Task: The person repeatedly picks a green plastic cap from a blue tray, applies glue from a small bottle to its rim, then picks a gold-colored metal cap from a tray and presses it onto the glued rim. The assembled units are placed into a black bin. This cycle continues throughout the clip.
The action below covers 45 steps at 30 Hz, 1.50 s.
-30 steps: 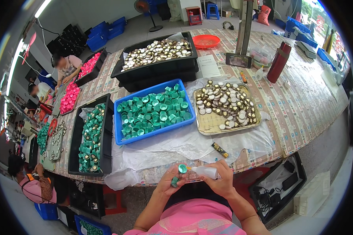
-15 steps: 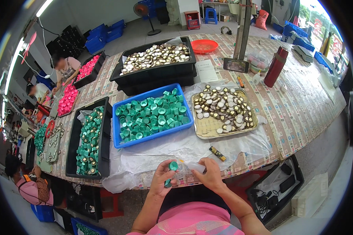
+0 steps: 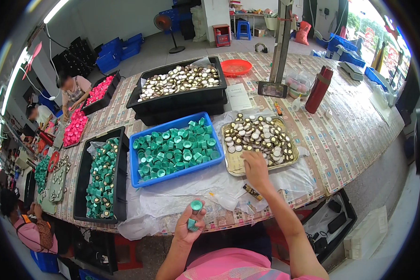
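Note:
Two green foil cups are in my left hand (image 3: 183, 230), near the table's front edge. An upper cup (image 3: 196, 205) faces up at the fingertips; a lower cup (image 3: 191, 224) rests against the fingers. My right hand (image 3: 255, 170) is over the front left of a shallow metal tray (image 3: 235, 164), fingers loosely bent at the edge of a pile of brown-and-white discs (image 3: 261, 135); nothing shows in them. Between the hands, a translucent white squeeze bottle (image 3: 226, 201) with an orange tip lies on the crumpled white sheet (image 3: 168, 200). A dark patterned tube-like object (image 3: 252, 192) lies beside my right forearm.
Green foil cups fill a blue bin (image 3: 134, 161); a black bin (image 3: 81, 196) holds cups with discs. Behind stand a black crate (image 3: 140, 109) of discs, a red plate (image 3: 236, 66), a phone (image 3: 272, 89) against a post, and a red flask (image 3: 319, 89). Other people sit at left.
My right hand has let go of the squeeze bottle, now lying on the sheet, and moved forward to the disc tray. My left hand keeps the cups, slightly lower. The view has shifted a little.

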Available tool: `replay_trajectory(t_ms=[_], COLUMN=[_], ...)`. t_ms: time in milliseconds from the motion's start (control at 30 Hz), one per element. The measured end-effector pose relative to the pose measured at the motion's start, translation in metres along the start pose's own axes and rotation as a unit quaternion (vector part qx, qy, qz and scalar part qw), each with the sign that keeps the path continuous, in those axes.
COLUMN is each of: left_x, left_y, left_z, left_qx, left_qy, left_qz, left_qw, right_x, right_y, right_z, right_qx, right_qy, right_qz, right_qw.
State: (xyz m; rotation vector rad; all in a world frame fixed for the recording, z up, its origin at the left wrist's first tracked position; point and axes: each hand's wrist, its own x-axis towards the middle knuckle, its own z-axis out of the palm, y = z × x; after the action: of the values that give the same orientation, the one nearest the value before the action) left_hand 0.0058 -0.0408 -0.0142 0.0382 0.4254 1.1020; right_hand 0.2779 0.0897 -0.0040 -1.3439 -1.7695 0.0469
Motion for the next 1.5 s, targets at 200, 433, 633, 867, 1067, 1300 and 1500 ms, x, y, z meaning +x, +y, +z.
replay_trajectory(t_ms=[200, 433, 633, 867, 1067, 1300, 1500], left_x=[0.000, 0.000, 0.001, -0.004, -0.003, -0.001, -0.002], left_y=[-0.006, -0.009, -0.011, -0.015, -0.018, -0.019, -0.018], left_z=[0.004, 0.015, 0.009, 0.008, 0.006, 0.007, 0.003], left_qx=[-0.021, -0.057, -0.067, -0.074, -0.087, -0.084, -0.086], left_qy=[-0.005, -0.021, -0.065, -0.067, -0.087, -0.058, -0.036], left_qz=[-0.042, -0.074, -0.081, -0.080, -0.096, -0.100, -0.098], left_qw=[0.999, 0.995, 0.992, 0.992, 0.988, 0.990, 0.991], right_x=[0.035, 0.032, 0.049, 0.035, 0.023, 0.033, 0.030], right_y=[0.053, 0.064, 0.053, 0.061, 0.037, 0.041, 0.024], right_z=[0.040, 0.049, 0.040, 0.049, 0.035, 0.027, 0.016], right_qx=[-0.085, -0.128, -0.148, -0.173, -0.096, -0.072, -0.068], right_qy=[-0.065, -0.079, -0.184, -0.118, -0.155, -0.192, -0.170], right_qz=[-0.081, -0.109, -0.025, -0.098, -0.093, 0.005, 0.091], right_qw=[0.991, 0.983, 0.971, 0.973, 0.979, 0.979, 0.979])
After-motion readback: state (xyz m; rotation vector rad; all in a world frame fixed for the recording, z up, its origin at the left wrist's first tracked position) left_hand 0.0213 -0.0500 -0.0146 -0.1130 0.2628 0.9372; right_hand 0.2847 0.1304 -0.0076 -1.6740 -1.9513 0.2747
